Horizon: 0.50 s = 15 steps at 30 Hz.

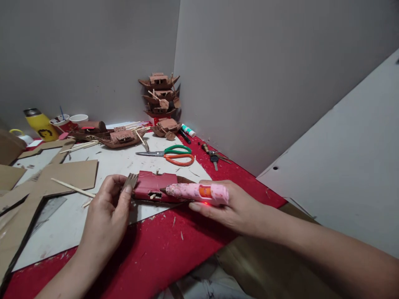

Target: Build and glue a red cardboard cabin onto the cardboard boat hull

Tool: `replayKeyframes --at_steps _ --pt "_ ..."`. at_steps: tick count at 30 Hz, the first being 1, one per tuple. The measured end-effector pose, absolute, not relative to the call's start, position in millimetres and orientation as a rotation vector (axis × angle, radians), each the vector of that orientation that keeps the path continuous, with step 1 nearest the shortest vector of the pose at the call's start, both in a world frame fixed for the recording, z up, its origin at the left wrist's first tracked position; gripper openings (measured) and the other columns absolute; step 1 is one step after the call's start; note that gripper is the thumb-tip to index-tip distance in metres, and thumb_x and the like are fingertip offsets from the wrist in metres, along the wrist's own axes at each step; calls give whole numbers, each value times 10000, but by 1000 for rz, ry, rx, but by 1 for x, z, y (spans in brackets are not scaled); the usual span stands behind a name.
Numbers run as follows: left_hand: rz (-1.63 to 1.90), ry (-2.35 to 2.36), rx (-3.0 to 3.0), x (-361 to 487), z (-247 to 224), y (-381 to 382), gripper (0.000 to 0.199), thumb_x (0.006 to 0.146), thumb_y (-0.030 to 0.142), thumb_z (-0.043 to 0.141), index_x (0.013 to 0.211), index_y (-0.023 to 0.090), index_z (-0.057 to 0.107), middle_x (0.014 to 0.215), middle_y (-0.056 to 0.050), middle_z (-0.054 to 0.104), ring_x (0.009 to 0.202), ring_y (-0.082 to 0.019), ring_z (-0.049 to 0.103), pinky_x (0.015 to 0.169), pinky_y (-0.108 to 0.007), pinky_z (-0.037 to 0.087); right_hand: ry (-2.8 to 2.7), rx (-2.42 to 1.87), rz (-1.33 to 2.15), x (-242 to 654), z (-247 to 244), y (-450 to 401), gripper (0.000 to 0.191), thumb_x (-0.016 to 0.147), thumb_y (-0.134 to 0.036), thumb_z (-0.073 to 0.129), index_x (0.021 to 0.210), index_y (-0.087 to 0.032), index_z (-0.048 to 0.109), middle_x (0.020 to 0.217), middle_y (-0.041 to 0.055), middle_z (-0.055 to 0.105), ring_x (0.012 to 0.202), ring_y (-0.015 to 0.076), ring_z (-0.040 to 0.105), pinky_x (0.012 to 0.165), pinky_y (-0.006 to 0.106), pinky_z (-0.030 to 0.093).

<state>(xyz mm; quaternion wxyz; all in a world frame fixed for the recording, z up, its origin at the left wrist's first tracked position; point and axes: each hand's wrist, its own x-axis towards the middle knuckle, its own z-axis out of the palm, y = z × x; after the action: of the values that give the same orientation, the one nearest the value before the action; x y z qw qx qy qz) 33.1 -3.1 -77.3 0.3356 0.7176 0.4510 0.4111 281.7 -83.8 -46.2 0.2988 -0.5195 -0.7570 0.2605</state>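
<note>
A small model boat with a red cover [156, 180] lies near the front edge of the white board. My left hand [114, 201] is closed on its left end, thumb on a small brown slatted piece [131, 180]. In my right hand [224, 207] is a pink pen-like tool [196, 192] with an orange window and a glowing red light. Its dark tip points left, at the cover beside a small opening where a short pale stick [152, 196] shows. The boat's right end is partly hidden behind the tool.
Scissors [168, 154] with green and orange handles lie behind the boat. Finished model boats [160, 95] are stacked at the wall, others [121, 138] stand left. Keys [214, 160] lie right. Cardboard [71, 176], a yellow bottle [42, 125] and cups [78, 118] are left.
</note>
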Motion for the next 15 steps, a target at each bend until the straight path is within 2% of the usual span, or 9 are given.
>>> replayKeyframes --at_steps 2,6,8,11,15 --pt "1077 1177 1888 33 -78 -2 166 912 403 531 973 249 540 780 20 620 718 -166 603 642 -270 446 -1979 -1414 732 286 -45 -87 347 915 -401 566 1183 -212 680 999 44 744 907 204 698 844 270 549" --pt "1086 1235 1939 33 -79 -1 200 910 429 520 979 244 553 796 10 612 704 -168 588 602 -261 435 -1970 -1350 841 289 -42 -91 373 940 -376 524 1272 -233 621 1165 47 697 1074 190 646 962 277 489" --pt "1083 1265 1952 33 -79 0 230 906 445 516 989 236 559 798 0 615 690 -172 580 572 -257 425 -1979 -1344 831 287 -41 -91 342 941 -365 526 1228 -214 635 1127 44 702 1000 167 656 912 254 503" --pt "1073 1286 1936 31 -79 -1 248 900 462 518 985 233 558 773 1 613 652 -168 565 544 -252 413 -1994 -1332 784 282 -43 -88 292 930 -373 544 1112 -176 656 947 29 709 783 135 643 734 218 525" --pt "1093 1310 1944 30 -77 -4 250 892 479 527 956 239 564 726 29 584 569 -137 504 517 -238 388 -2005 -1320 764 274 -46 -80 263 923 -375 551 1054 -173 656 914 37 693 744 134 627 708 227 519"
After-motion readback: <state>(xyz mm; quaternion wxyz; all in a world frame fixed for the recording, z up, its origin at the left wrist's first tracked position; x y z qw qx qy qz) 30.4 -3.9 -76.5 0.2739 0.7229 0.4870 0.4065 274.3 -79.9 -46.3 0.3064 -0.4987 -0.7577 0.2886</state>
